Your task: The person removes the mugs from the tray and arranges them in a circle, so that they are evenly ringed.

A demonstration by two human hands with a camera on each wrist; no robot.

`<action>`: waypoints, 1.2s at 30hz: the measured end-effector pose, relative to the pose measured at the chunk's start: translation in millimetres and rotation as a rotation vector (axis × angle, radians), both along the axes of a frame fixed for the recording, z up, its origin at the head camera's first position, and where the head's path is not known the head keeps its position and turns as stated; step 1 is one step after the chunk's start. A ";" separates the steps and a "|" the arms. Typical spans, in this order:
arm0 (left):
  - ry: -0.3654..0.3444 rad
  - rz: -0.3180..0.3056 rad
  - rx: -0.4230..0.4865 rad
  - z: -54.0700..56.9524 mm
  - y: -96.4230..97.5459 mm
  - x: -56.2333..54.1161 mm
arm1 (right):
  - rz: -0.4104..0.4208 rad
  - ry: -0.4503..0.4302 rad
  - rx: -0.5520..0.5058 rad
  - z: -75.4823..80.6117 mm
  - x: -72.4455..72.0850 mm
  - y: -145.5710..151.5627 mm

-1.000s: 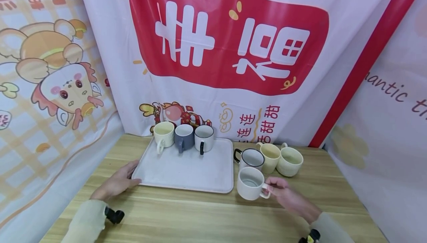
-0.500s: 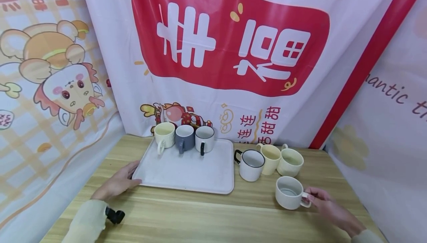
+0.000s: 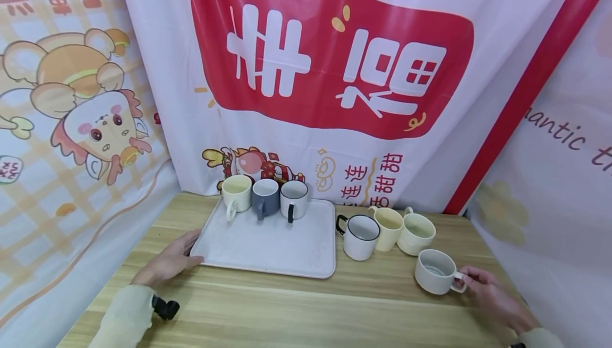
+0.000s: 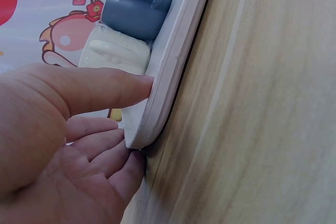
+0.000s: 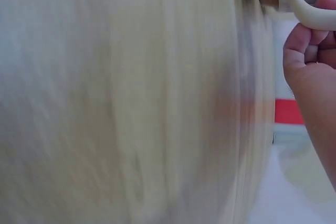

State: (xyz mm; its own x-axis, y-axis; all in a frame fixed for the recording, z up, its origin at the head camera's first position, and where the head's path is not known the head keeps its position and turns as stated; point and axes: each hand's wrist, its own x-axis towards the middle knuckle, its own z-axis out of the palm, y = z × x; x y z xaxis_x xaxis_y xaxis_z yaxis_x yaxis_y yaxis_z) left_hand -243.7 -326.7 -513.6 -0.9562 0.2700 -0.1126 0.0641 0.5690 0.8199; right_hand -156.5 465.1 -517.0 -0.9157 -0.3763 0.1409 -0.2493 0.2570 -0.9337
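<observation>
A cream-white mug (image 3: 432, 276) is at the right of the wooden table, its handle toward my right hand (image 3: 492, 292). The right fingers and thumb pinch that handle (image 5: 310, 17); the right wrist view is blurred. At the left, my left hand (image 3: 169, 260) holds the near left corner of a white rectangular tray (image 3: 268, 244). In the left wrist view the thumb (image 4: 110, 87) lies on the rim, with the fingers around the corner. Along the tray's back stand a pale yellow mug (image 3: 236, 194), a blue-grey mug (image 3: 265, 199) and a white mug with black handle (image 3: 294, 200).
Right of the tray stand a white mug with dark rim (image 3: 360, 242), a yellow mug (image 3: 389, 231) and a pale green-cream mug (image 3: 417, 236), close together. A printed curtain (image 3: 330, 162) hangs behind the wooden table (image 3: 287, 311), with more cloth at both sides.
My right hand has carried the cream-white mug rightward, away from the spot in front of the dark-rimmed mug, to the right of the table. The left hand and the tray have stayed in place.
</observation>
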 end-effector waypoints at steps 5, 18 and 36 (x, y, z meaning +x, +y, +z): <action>-0.003 0.002 0.009 -0.4 0.2 0.2 | -0.087 -0.023 0.024 -3.7 -5.5 13.6; -0.009 0.004 0.005 -0.6 1.9 -0.4 | -0.435 -0.062 0.246 -6.3 -11.4 8.1; -0.025 0.007 -0.019 -0.5 1.6 -0.8 | -0.486 -0.024 0.354 1.0 -15.7 5.9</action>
